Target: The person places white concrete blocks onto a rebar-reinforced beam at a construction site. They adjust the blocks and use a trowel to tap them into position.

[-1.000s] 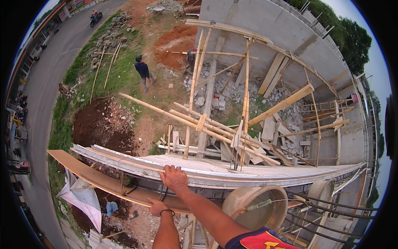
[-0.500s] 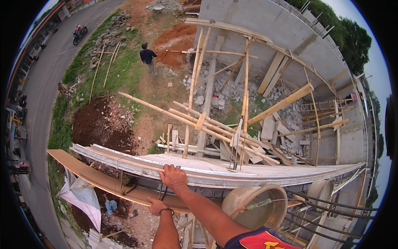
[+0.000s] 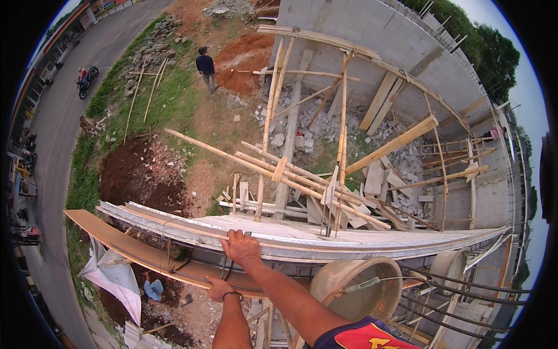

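Note:
My left hand, a dark band round its wrist, is closed on the near edge of a long brown board. This board runs from the far left to beneath my forearms, with thin dark rods along it. Higher up, my right hand, with a ring on one finger, curls over the near edge of a pale, grey-white formwork plank. Its fingertips rest on the top face; the thumb side is partly hidden. A bent dark metal bar stands between the two hands.
A round bucket with murky contents and a second bucket stand right, beside dark rebar. Bamboo poles cross beyond the plank. A person stands on the ground; another person is below left, near a pale sheet.
Both hands keep their places and grips. My view shifts very slightly. Down on the ground, the standing person has turned a little, and a motorcycle on the road has moved left and nearer.

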Tool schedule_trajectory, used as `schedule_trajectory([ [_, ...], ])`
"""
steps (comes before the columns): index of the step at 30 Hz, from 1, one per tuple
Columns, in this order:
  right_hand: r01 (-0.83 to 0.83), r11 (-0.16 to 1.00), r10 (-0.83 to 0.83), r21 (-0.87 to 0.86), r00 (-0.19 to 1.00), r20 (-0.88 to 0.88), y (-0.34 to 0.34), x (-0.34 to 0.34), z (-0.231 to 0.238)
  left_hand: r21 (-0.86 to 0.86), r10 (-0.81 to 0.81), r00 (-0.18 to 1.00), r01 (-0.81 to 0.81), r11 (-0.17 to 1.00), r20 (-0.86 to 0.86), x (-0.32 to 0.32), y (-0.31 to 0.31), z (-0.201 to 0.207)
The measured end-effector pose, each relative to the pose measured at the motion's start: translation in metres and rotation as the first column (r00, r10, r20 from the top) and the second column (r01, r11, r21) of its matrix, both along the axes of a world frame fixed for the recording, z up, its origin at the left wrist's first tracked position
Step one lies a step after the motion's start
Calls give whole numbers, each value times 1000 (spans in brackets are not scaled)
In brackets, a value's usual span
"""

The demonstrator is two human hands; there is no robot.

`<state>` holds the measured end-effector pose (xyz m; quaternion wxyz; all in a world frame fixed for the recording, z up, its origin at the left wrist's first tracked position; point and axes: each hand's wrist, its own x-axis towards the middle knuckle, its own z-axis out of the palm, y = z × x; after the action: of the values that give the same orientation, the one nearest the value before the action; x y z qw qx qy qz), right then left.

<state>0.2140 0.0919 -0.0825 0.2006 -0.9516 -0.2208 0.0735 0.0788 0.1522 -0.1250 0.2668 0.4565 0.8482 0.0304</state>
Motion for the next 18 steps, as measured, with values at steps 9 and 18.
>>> schedule_trajectory([
  [9,-4,1000,4,-15,1000,10,0,0,-2,13,31,999,-32,999,12,4,-2,6],
  [18,-2,1000,2,-9,1000,8,-1,0,-2,-23,13,1000,-13,1000,16,7,-2,15],
])
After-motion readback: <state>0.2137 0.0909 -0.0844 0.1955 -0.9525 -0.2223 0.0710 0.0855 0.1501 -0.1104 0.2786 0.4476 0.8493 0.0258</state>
